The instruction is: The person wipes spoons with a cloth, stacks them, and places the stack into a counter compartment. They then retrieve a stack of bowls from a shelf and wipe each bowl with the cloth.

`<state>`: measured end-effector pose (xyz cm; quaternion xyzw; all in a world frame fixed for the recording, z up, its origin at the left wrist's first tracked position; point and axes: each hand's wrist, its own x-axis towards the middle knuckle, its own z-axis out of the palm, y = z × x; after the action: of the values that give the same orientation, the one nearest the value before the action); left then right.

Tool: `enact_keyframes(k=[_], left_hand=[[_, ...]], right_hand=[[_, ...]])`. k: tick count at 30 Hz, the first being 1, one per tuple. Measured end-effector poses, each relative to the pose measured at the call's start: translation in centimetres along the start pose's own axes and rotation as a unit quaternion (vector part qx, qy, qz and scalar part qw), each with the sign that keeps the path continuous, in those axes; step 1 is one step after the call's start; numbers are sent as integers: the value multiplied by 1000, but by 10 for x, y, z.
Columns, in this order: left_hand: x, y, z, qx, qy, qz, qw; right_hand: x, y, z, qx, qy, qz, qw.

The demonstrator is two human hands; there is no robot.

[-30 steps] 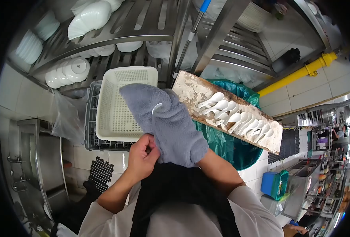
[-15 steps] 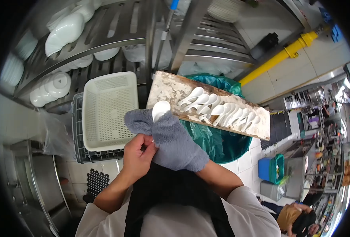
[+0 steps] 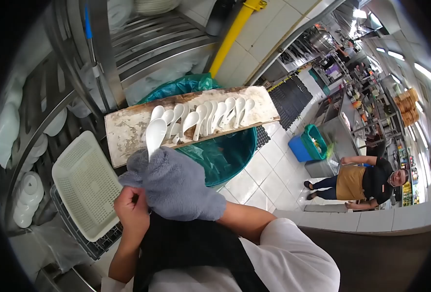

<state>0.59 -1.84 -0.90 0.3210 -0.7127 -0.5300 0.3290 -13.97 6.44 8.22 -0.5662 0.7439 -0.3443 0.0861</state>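
A grey cloth (image 3: pixel 174 180) wraps my right hand, whose fingers are hidden under it. From the top of the cloth sticks a white soup spoon (image 3: pixel 155 134), bowl up, gripped through the fabric. My left hand (image 3: pixel 131 209) is closed at the cloth's left lower edge, thumb and fingers pinched together; whether the spoon's handle is also in them is hidden. Just beyond, several white soup spoons (image 3: pixel 219 113) lie in a row on a worn wooden board (image 3: pixel 123 136).
Under the board is a bin lined with a green bag (image 3: pixel 235 155). A white perforated basket (image 3: pixel 86 190) rests on a dark crate (image 3: pixel 91 248) at left, near metal shelves with white dishes (image 3: pixel 28 199). A person (image 3: pixel 366 180) stands at right, near a blue bin (image 3: pixel 300 147).
My view has turned right, bringing the standing person into fuller sight. The spoon's bowl now stands further out of the cloth. Both hands stay together at the cloth.
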Motion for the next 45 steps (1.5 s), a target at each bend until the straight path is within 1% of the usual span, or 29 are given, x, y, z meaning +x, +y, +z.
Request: enact_keyframes(k=[1, 2, 3, 4, 6, 8, 9, 10, 11, 13, 14, 17, 19, 20, 22, 23, 25, 26, 28, 29, 31, 34, 35, 36, 37, 38, 40, 43, 45], left_hand=[[1, 1, 4, 37, -34, 11, 999], [1, 7, 9, 33, -36, 11, 999], [0, 15, 14, 42, -84, 8, 996], [-1, 19, 18, 50, -131, 5, 990], [-4, 20, 20, 34, -141, -10, 989], [-13, 9, 17, 19, -154, -40, 987], [-16, 1, 16, 19, -154, -38, 987], [-20, -6, 14, 13, -153, -69, 986], [-23, -10, 13, 7, -152, -100, 983], [-27, -12, 15, 12, -159, -105, 982], [-28, -12, 15, 19, -167, -110, 980], [-27, -6, 21, 37, -186, -80, 979], [-26, 0, 23, 49, -175, -76, 980], [-25, 2, 24, 59, -164, -74, 982], [-24, -3, 24, 63, -153, -76, 983], [-25, -5, 23, 64, -146, -81, 984], [-26, -6, 24, 60, -143, -96, 983], [-26, -7, 24, 55, -141, -111, 982], [-27, -12, 26, 54, -148, -105, 982], [-26, -14, 28, 50, -154, -102, 981], [-24, -15, 32, 56, -167, -90, 980], [-17, -11, 36, 62, -183, -76, 978], [-15, -10, 37, 63, -189, -75, 977], [-13, -9, 37, 65, -194, -74, 976], [-11, -7, 38, 65, -197, -66, 976], [-8, -6, 39, 64, -196, -56, 977], [-5, -5, 40, 66, -197, -59, 976], [-4, -9, 42, 56, -199, -65, 976], [-5, -19, 42, 35, -207, -78, 975]], right_hand=[[0, 2, -5, -3, 1, 3, 1000], [1, 6, -13, -27, -34, -51, 998], [1, 10, -21, -51, -69, -105, 991], [-2, 19, -29, -54, -71, -105, 990], [-16, 53, -46, -198, -47, -60, 977], [-29, 88, -63, -335, -19, -15, 942], [-31, 100, -72, -481, -73, 50, 872], [-32, 111, -83, -481, -72, 51, 872], [-32, 121, -96, -504, -93, 109, 852], [-27, 142, -112, -541, -136, 220, 800], [-23, 158, -111, -539, -133, 219, 802], [-11, 227, -99, -430, -13, 310, 848], [-3, 243, -98, -348, 65, 364, 862], [-5, 249, -97, -346, 67, 363, 863], [-6, 241, -99, -371, 34, 291, 881], [-13, 246, -100, -369, 34, 290, 882], [-24, 246, -105, -417, 15, 135, 899], [-31, 245, -106, -415, 17, 137, 899], [-27, 199, -122, -463, -110, 125, 871], [-31, 213, -119, -462, -107, 128, 871], [-36, 239, -112, -431, -20, 147, 890], [-33, 193, -123, -415, -19, 175, 893], [-39, 212, -118, -413, -18, 178, 893], [-51, 247, -109, -361, 46, 143, 920], [-54, 252, -107, -307, 111, 107, 939], [-58, 257, -107, -307, 114, 108, 939], [-51, 213, -119, -353, 42, 132, 925], [-47, 160, -137, -350, 0, 166, 922], [-50, 139, -137, -317, 105, 170, 927]])
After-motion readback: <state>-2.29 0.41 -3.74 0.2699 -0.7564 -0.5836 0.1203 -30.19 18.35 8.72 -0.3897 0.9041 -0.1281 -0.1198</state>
